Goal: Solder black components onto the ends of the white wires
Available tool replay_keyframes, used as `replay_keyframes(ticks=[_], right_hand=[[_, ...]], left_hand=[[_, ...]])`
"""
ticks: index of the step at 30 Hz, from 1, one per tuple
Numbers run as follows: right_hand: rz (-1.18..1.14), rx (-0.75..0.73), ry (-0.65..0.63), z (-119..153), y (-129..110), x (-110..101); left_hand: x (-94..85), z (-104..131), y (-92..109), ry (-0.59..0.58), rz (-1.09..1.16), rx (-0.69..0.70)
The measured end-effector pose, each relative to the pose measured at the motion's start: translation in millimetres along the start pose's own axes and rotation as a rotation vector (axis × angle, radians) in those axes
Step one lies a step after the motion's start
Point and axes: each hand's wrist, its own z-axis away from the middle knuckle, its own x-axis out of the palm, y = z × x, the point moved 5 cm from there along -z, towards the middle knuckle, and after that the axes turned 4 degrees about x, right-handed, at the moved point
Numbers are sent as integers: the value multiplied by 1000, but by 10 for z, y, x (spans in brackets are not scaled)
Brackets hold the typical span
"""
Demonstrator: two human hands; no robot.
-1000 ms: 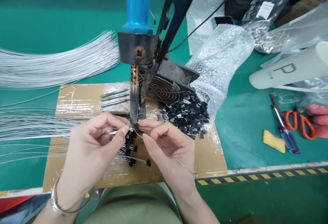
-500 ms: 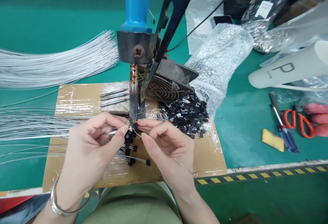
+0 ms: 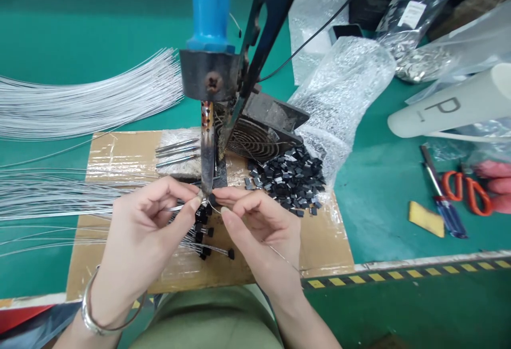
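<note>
My left hand (image 3: 154,232) pinches a thin grey wire, its fingertips just below the tip of the soldering iron (image 3: 207,165). The iron is clamped upright by its blue handle (image 3: 211,11). My right hand (image 3: 263,232) is closed on a thin curved solder wire, which also trails out below the palm. A small black connector (image 3: 211,199) sits at the right fingertips, beside the iron tip; its exact hold is hard to see. Under my hands, several wires with black connectors (image 3: 204,232) lie on the cardboard (image 3: 323,248).
Black parts (image 3: 287,181) are heaped before a fan (image 3: 255,139). A bundle of white wires (image 3: 88,104) lies at left. At right are a screwdriver (image 3: 449,216), orange-handled scissors (image 3: 475,194), a yellow sponge (image 3: 426,219) and a white cup (image 3: 451,104).
The iron and its holder appear slightly further left in view. My left hand has shifted a little to the right; both hands keep their pinches by the iron tip.
</note>
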Motion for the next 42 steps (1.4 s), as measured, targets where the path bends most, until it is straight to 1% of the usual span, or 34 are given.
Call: replay_keyframes(ticks=[13,18,24,36,42], right_hand=[[54,-32,13,7,-11,9],[33,-61,27,6,-11,9],[43,-58,5,5,-9,10],[33,-51,9,-4,-20,7],[33,-55,15,6,-13,17]], left_hand=[[3,-21,22,4,19,13],[-1,-4,13,9,0,22],[-8,-2,21,19,6,32],[5,-2,14,13,17,19],[-10,3,16,33,-3,16]])
